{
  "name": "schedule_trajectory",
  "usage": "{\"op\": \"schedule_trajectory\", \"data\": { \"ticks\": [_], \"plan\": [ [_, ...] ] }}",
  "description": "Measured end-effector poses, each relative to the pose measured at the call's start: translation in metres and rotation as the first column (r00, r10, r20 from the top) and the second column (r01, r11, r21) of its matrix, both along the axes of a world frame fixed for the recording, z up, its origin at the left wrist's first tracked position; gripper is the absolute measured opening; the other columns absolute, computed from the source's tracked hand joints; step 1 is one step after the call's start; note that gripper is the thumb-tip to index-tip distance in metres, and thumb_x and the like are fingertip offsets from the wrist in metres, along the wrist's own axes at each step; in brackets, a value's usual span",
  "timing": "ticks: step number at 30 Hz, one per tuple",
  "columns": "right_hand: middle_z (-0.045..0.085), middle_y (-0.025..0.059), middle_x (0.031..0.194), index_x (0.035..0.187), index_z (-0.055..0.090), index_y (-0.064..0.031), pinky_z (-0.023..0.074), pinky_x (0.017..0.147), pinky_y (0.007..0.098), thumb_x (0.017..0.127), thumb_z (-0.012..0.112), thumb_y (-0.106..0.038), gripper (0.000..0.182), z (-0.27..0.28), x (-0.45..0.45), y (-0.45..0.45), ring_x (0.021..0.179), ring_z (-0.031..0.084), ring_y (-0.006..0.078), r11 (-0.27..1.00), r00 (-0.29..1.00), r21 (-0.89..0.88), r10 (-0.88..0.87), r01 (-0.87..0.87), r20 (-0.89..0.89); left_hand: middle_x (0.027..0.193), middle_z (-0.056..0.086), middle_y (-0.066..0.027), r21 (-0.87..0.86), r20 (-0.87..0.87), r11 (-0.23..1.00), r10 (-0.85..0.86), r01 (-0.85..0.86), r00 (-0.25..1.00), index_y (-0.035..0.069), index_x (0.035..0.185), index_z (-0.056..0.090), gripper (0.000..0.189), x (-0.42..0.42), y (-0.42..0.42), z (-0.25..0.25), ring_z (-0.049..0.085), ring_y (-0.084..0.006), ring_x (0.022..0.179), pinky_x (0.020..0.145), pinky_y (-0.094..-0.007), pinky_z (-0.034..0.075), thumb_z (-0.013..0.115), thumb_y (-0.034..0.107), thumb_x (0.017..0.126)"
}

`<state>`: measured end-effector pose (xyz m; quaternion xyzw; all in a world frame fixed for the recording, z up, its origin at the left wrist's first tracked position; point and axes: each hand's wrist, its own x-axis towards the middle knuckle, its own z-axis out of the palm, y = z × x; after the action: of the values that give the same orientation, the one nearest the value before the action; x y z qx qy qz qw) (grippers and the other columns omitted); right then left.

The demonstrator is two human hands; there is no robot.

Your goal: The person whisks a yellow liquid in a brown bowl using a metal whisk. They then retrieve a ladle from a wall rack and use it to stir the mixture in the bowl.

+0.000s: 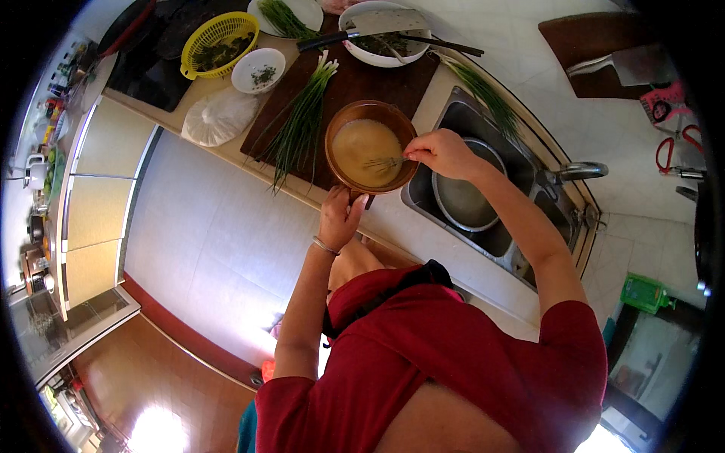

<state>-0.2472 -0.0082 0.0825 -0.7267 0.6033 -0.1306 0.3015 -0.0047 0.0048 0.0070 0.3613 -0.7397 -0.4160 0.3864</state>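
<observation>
A brown bowl with a handle [340,123] holds a tan liquid batter [362,141]. My left hand [341,212] grips its short handle at the near side. Between the fingertips of my right hand [444,154] is a wire whisk [385,163], its loops dipping into the batter by the bowl's right wall. Beneath the bowl lies a dark wooden cutting board [391,85]. A bunch of green chives or thin scallions [303,122] rests on the board just left of the bowl.
A cleaver [385,24] and chopsticks [447,43] lie across a white bowl [378,58] of dark greens. Left stand a yellow basket [195,41], a small white bowl [243,71] and a plastic bag [220,118]. The sink [416,184] holds a metal basin [467,204]; scallions [487,93] hang over it.
</observation>
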Motion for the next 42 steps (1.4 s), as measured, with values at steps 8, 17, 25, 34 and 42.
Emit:
{"op": "schedule_trajectory", "data": {
  "ticks": [8,17,25,34,42],
  "plan": [
    [0.06,0.0019,0.075,0.09,0.063,-0.0007,0.0414,0.06,0.0219,0.081,0.055,-0.013,0.017,-0.008,-0.006,0.008,0.069,0.052,0.0082,0.944,0.836,0.299,-0.275,0.141,0.474,0.072,0.053,-0.0173,-0.023,-0.041,1.0,-0.005,0.004,0.999,-0.002,0.075,0.054,0.013,-0.001,-0.001,-0.001,0.049,-0.0348,0.069,0.061,-0.0396,0.04,0.057,0.011,0.076],
    [0.045,-0.0048,0.063,0.095,0.06,0.0004,0.0282,0.05,0.0173,0.082,0.053,-0.013,0.02,-0.003,-0.018,0.024,0.057,0.036,0.0028,0.869,0.619,0.435,-0.48,0.236,0.622,0.073,0.054,-0.0175,0.038,0.0,0.999,-0.003,0.003,1.0,-0.002,0.076,0.055,0.013,0.001,0.0,0.0,0.049,-0.0351,0.069,0.062,-0.0394,0.04,0.056,0.011,0.077],
    [0.044,-0.0051,0.063,0.094,0.06,-0.0016,0.0273,0.05,0.0174,0.082,0.053,-0.015,0.019,-0.01,-0.031,0.035,0.056,0.035,0.003,0.847,0.646,0.394,-0.528,0.356,0.551,0.073,0.055,-0.0168,0.024,-0.017,1.0,0.006,-0.006,1.0,-0.001,0.077,0.056,0.012,0.001,0.0,0.003,0.05,-0.0342,0.07,0.062,-0.0388,0.04,0.056,0.011,0.077],
    [0.044,-0.0058,0.063,0.093,0.06,-0.0028,0.0258,0.049,0.0171,0.082,0.054,-0.016,0.019,-0.008,-0.03,0.034,0.056,0.033,0.0023,0.838,0.599,0.425,-0.543,0.342,0.588,0.068,0.052,-0.0157,-0.014,-0.043,1.0,0.006,-0.006,0.999,-0.001,0.072,0.054,0.011,0.0,-0.001,0.002,0.048,-0.0333,0.065,0.059,-0.0382,0.039,0.057,0.009,0.076],
    [0.043,-0.0067,0.062,0.092,0.06,-0.0015,0.0291,0.05,0.0174,0.083,0.054,-0.016,0.018,-0.002,-0.03,0.031,0.057,0.036,0.0024,0.869,0.696,0.345,-0.492,0.355,0.523,0.068,0.052,-0.0155,-0.032,-0.05,0.999,0.013,-0.015,0.999,-0.001,0.073,0.055,0.012,-0.001,0.0,0.004,0.048,-0.0331,0.065,0.06,-0.0384,0.039,0.057,0.01,0.076]
  ]
}}
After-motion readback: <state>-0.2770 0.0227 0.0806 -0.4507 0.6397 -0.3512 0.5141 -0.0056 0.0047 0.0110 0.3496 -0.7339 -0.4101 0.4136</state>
